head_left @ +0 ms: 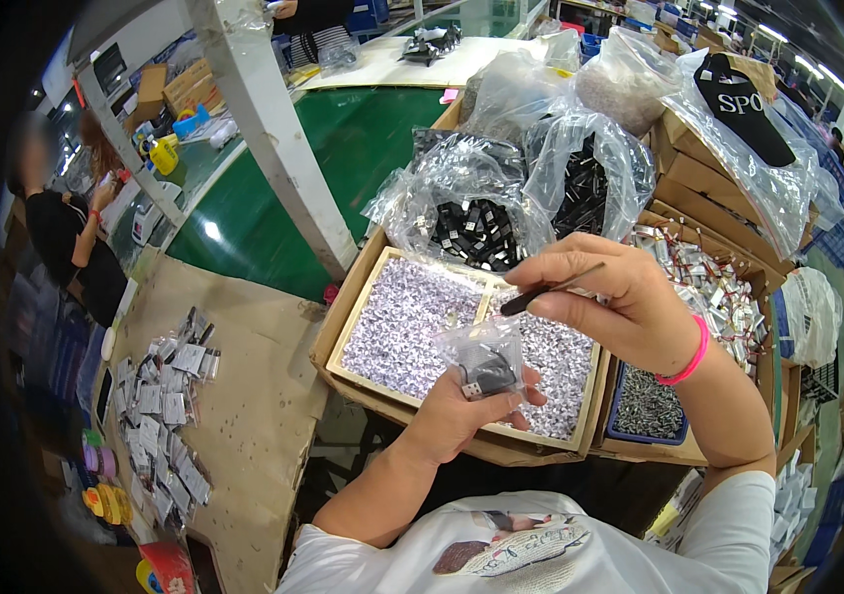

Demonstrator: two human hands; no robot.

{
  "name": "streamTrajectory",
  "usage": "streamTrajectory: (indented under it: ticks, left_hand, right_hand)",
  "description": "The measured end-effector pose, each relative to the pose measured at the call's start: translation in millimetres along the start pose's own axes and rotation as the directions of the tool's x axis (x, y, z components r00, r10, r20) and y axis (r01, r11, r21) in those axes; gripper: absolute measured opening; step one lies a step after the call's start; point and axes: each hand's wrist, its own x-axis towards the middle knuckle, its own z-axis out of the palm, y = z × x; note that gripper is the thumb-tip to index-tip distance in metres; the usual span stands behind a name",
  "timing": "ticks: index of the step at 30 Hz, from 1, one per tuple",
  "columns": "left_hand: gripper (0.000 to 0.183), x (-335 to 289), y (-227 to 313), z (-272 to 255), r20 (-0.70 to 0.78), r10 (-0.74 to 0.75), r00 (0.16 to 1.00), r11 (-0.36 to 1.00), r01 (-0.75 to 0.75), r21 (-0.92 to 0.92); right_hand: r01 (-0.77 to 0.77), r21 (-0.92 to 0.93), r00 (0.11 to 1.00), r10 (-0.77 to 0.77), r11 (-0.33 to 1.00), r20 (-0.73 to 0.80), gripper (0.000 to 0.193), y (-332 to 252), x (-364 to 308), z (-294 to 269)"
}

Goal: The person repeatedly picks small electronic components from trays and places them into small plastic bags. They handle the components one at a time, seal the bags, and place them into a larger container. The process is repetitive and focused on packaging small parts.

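left of wooden tray (358, 309): free lane over worktop (254, 366) | its far-left corner: slanting post (279, 139) blocks | behind it: bulging clear bags (630, 148) | over it: left hand (467, 416), right hand (610, 297)

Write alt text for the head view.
A person's left hand holds a small clear bag with dark contents over a light-rimmed tray of tiny pale pieces, while the right hand pinches a slim dark item above the bag. Beyond are clear plastic sacks of black parts; at left, a pile of packets lies on a brown tabletop.

Head-worn fisheye cam; looks down/fwd; L hand (464, 416) & R hand (632, 299) close, nr ctr
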Motion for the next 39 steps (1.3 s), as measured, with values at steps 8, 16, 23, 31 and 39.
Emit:
streamTrajectory:
  ticks: [8,16,23,31,39]
  left_hand:
    - [0.027,0,-2,0,0.07,-0.016,0.997,0.999,0.013,0.047]
    - [0.045,-3,-2,-2,0.137,-0.09,0.986,0.995,0.085,0.043]
    - [0.074,-5,-5,-5,0.305,-0.026,0.952,0.969,0.099,-0.225]
    - [0.053,-4,0,-8,0.32,-0.063,0.945,0.991,0.096,-0.088]
    - [0.05,-2,-1,-9,0.294,-0.07,0.953,0.996,0.082,-0.027]
  right_hand:
    - [-0.215,0.171,0.974,0.199,0.962,0.105,0.021,5,-1,7]
    - [-0.521,0.548,0.852,0.431,0.654,0.297,0.028,21,-5,7]
    - [-0.526,0.51,0.85,0.443,0.681,0.285,0.024,28,-6,7]
    - [-0.507,0.538,0.854,0.476,0.673,0.209,0.021,26,-10,9]
    - [-0.515,0.574,0.84,0.507,0.636,0.192,0.019,27,-14,23]
